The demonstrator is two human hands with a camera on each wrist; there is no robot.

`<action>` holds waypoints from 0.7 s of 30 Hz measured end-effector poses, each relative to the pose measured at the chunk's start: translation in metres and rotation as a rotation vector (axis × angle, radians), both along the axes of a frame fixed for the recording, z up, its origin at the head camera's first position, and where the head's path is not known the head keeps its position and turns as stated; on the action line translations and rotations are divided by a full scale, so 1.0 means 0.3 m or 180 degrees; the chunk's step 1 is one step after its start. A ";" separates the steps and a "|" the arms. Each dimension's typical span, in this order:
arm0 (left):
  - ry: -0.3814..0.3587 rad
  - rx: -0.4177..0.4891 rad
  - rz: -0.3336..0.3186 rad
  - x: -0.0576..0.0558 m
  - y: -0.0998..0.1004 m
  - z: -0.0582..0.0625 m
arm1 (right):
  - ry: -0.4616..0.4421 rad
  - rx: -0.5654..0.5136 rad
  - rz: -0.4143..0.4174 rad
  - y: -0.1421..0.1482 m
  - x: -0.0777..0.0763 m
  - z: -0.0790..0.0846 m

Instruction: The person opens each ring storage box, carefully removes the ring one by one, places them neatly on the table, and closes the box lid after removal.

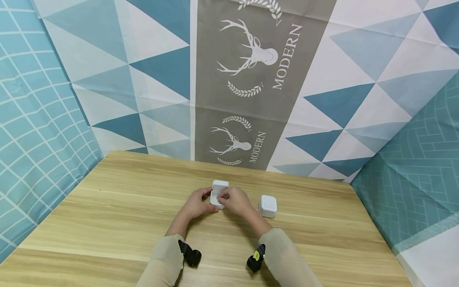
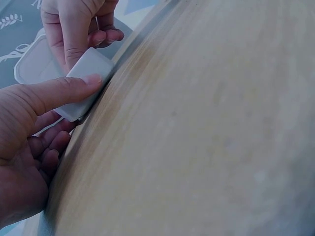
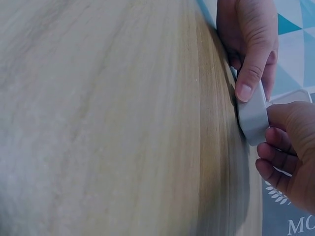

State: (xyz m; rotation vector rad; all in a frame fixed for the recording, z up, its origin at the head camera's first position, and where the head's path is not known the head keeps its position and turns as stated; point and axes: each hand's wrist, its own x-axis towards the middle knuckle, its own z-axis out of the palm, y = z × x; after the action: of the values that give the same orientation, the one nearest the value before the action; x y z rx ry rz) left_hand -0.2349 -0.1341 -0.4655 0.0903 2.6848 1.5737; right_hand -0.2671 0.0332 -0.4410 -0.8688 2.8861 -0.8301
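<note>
A small white hinged box (image 1: 216,201) stands on the table with its lid (image 1: 220,184) raised at the back. My left hand (image 1: 197,204) grips it from the left; in the left wrist view the thumb (image 2: 74,91) presses on the box's front wall (image 2: 93,64). From the right, my right hand (image 1: 236,200) reaches over the box, thumb and forefinger pinched together inside it. A small dark spot shows at those fingertips; I cannot tell what the thing is. In the right wrist view the box (image 3: 253,118) hides the tips of the right fingers.
A second white box (image 1: 268,205), closed and with rounded corners, stands on the wooden table (image 1: 143,223) just right of my right forearm. Patterned cloth (image 1: 244,119) hangs behind the table, with tiled-pattern sheets (image 1: 32,119) at the sides. Black cameras (image 1: 191,257) sit at both wrists.
</note>
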 end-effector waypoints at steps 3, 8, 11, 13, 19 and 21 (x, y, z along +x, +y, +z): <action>-0.0001 -0.0002 0.0006 -0.001 0.001 -0.002 | -0.0026 -0.0005 -0.0011 0.001 0.002 0.001; -0.0050 0.0012 0.0007 0.000 0.001 -0.004 | -0.0100 -0.0022 -0.0043 0.001 0.002 0.001; -0.0056 -0.0002 0.0002 0.002 -0.001 -0.003 | -0.0106 -0.0025 -0.0033 0.003 -0.001 -0.001; -0.0065 0.0003 0.0004 0.001 -0.001 -0.001 | -0.0109 -0.0035 -0.0025 0.004 -0.002 0.001; -0.0042 -0.0011 -0.0011 -0.001 0.000 0.001 | -0.0126 -0.0048 -0.0027 0.006 -0.004 0.001; -0.0045 -0.0006 -0.0009 -0.001 0.001 0.003 | -0.0128 -0.0053 -0.0030 0.007 -0.004 0.000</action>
State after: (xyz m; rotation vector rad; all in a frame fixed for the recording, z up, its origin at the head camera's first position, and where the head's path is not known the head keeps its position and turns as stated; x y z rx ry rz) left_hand -0.2351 -0.1339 -0.4647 0.0825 2.6744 1.5648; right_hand -0.2681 0.0352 -0.4411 -0.8304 2.8551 -0.8634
